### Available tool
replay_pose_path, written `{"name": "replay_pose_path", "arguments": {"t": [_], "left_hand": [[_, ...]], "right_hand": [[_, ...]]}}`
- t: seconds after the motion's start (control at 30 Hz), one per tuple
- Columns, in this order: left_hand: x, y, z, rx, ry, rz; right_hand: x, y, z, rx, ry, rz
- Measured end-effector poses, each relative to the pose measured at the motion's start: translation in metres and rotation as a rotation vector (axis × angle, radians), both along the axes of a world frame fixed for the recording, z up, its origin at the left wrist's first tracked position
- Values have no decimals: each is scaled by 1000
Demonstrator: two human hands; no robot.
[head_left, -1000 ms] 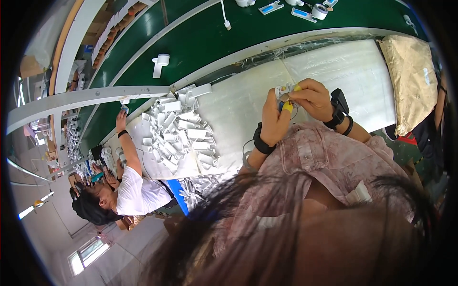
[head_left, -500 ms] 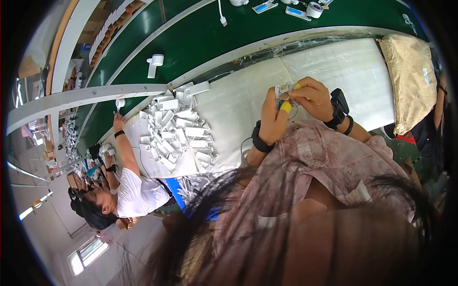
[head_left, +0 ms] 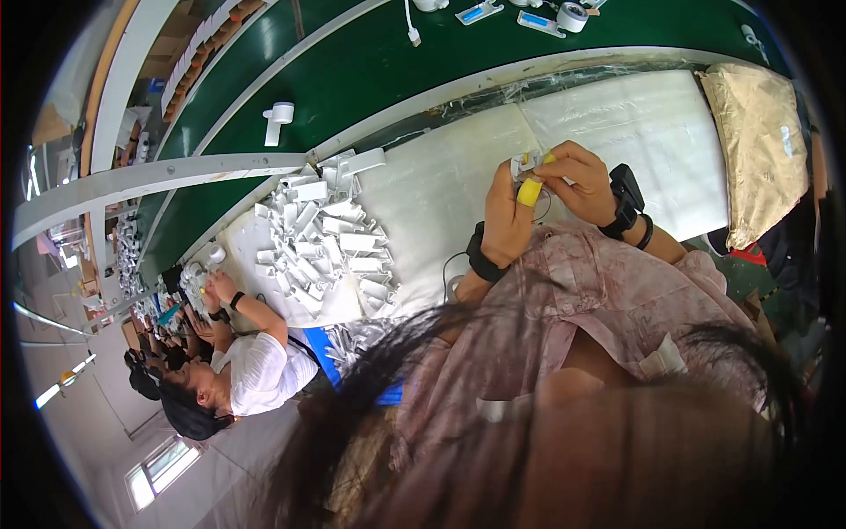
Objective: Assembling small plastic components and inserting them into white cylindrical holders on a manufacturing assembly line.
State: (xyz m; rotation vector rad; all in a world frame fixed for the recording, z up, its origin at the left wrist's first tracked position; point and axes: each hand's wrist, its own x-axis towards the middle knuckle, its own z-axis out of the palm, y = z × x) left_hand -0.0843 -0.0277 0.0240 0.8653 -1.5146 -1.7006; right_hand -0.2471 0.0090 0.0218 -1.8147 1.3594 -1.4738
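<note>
My left hand is closed around a small white plastic part, held up over the pale work mat. Its thumb wears a yellow wrap. My right hand meets it from the right, thumb and forefinger pinched together at the part's edge, with yellow on a fingertip too. Fingers cover much of the part, so its exact kind cannot be made out. A thin dark wire loops just below the fingers.
A heap of white plastic housings lies left on the mat. Beyond runs a green conveyor belt carrying white round-headed devices. A white metal bar crosses at left. A co-worker sits left. A tan package lies at right.
My hands stay in place, while my left thumb has turned so more of its yellow wrap shows. The co-worker's arm has drawn back from the belt. Devices on the belt have shifted left.
</note>
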Motion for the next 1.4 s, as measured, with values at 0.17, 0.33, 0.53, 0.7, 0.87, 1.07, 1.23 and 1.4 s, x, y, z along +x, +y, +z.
{"name": "replay_pose_path", "arguments": {"t": [0.17,0.33,0.53,0.7,0.87,1.07,1.23,1.4], "left_hand": [[0,2,3,-56,-38,-11],[2,0,4,22,-40,-7],[1,0,0,-45,-74,32],[2,-1,2,-90,-125,48],[4,-9,-3,-21,-147,32],[10,-59,-22,247,107,182],[36,-154,-69,201,128,345],[60,-263,-101,197,144,569]], "right_hand": [[1,0,1,-10,20,-7],[-1,-1,3,-30,49,4],[1,-3,4,-33,49,7],[4,-5,4,-73,109,-32],[3,-10,4,-36,191,-32],[-6,-23,-12,72,89,-83],[-24,-32,-46,271,2,-69],[-52,-53,-87,398,7,-64]]}}
